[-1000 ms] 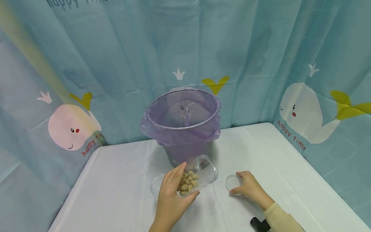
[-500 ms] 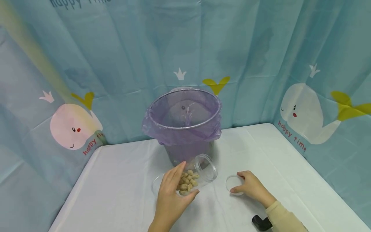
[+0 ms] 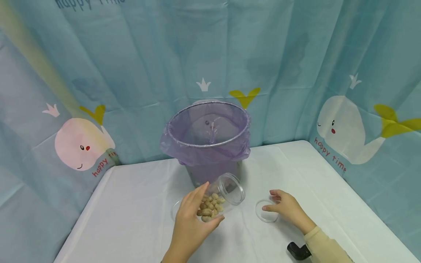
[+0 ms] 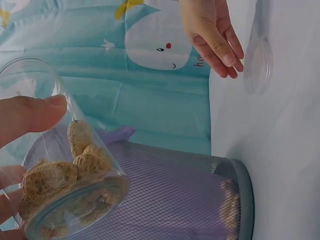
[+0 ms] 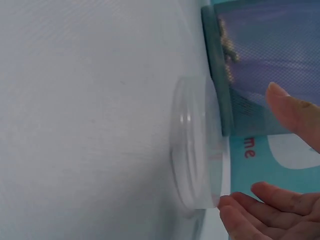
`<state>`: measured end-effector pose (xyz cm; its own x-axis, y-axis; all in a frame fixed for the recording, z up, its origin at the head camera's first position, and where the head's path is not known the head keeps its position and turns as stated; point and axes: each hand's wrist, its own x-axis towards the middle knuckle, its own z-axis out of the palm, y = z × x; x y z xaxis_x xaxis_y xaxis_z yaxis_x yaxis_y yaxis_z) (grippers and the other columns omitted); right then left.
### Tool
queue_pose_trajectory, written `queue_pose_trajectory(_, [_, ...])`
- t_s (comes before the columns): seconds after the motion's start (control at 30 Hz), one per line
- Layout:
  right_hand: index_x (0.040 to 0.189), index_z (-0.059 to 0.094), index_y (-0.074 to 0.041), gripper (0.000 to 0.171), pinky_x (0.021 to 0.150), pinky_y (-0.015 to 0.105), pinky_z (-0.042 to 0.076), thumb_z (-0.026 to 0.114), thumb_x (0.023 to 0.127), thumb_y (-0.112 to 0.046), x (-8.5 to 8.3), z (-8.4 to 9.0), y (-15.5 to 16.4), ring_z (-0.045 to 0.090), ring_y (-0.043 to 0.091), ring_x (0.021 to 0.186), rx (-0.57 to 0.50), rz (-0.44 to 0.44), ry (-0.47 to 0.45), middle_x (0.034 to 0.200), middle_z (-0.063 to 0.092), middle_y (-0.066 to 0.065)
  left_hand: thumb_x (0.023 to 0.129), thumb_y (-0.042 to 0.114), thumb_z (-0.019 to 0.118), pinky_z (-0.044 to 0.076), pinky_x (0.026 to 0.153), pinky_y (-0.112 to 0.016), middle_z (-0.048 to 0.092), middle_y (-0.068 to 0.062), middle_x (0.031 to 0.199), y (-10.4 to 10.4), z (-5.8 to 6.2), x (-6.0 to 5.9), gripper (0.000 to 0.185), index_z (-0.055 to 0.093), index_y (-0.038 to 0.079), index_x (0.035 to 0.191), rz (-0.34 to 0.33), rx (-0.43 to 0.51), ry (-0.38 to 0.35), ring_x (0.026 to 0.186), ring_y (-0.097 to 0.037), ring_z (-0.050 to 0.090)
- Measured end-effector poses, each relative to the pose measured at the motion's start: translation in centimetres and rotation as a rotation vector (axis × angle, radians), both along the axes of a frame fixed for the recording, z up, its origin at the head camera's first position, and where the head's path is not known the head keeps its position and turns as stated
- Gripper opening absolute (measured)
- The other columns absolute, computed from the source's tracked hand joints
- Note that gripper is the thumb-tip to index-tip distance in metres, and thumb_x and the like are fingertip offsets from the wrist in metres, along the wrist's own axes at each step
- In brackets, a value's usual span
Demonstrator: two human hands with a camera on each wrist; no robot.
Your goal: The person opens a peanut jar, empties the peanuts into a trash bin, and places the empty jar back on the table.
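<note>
My left hand (image 3: 192,223) grips a clear plastic jar (image 3: 227,190) by its side, thumb and fingers curled round it. Tilted, the jar points its uncovered mouth up and to the right. Several unshelled peanuts (image 4: 50,181) lie in its lower end. A clear round lid (image 3: 261,215) lies flat on the white tabletop to the right of the jar. Over its far right side hovers my right hand (image 3: 288,210), thumb and fingers spread apart. In the right wrist view the fingertips (image 5: 225,201) are close to the lid's edge, with nothing between them and the thumb.
Behind the jar stands a mesh waste bin (image 3: 213,171) lined with a purple bag (image 3: 204,155). Brownish lumps (image 4: 230,210) show through its mesh near the base. A clear round rim (image 3: 174,211) shows left of my left hand. A black object (image 3: 298,251) lies beside the right sleeve.
The right hand has let go of the lid and lifted slightly, its fingers opening; the lid stays on the table. The left hand has shifted slightly left with the jar.
</note>
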<state>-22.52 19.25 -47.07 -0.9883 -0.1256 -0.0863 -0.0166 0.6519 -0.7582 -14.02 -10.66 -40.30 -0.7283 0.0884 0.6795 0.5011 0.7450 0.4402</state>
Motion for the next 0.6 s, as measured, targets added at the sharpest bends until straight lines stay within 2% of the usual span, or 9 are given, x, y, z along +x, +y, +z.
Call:
queue_pose_trajectory(0.13, [0.136, 0.051, 0.009, 0.078, 0.1, 0.055, 0.052, 0.083, 0.08, -0.034, -0.1, 0.8, 0.0, 0.055, 0.045, 0.127, -0.006, -0.003, 0.0, 0.137, 0.057, 0.029, 0.052, 0.018, 0.099, 0.061, 0.087, -0.04, 0.064, -0.008, 0.131, -0.5, 0.7, 0.0, 0.102, 0.053, 0.014, 0.143, -0.015, -0.023, 0.033, 0.116, -0.025, 0.061])
queue_pose_trajectory(0.43, [0.136, 0.05, 0.011, 0.075, 0.099, 0.053, 0.054, 0.08, 0.083, -0.033, -0.3, 1.9, 0.0, 0.057, 0.044, 0.124, -0.026, 0.015, 0.013, 0.135, 0.058, 0.029, 0.052, 0.022, 0.099, 0.06, 0.091, -0.042, 0.065, -0.003, 0.132, -1.7, 2.6, -0.5, 0.1, 0.054, 0.015, 0.141, -0.025, -0.084, 0.101, 0.117, -0.024, 0.062])
queue_pose_trajectory(0.6, [0.135, 0.052, 0.011, 0.076, 0.099, 0.051, 0.054, 0.079, 0.083, -0.038, -0.3, 2.2, 0.1, 0.059, 0.043, 0.123, -0.048, 0.015, 0.029, 0.133, 0.06, 0.028, 0.053, 0.024, 0.099, 0.06, 0.086, -0.042, 0.067, -0.005, 0.131, -2.0, 3.4, -0.9, 0.099, 0.055, 0.014, 0.141, -0.02, -0.117, 0.126, 0.114, -0.026, 0.063])
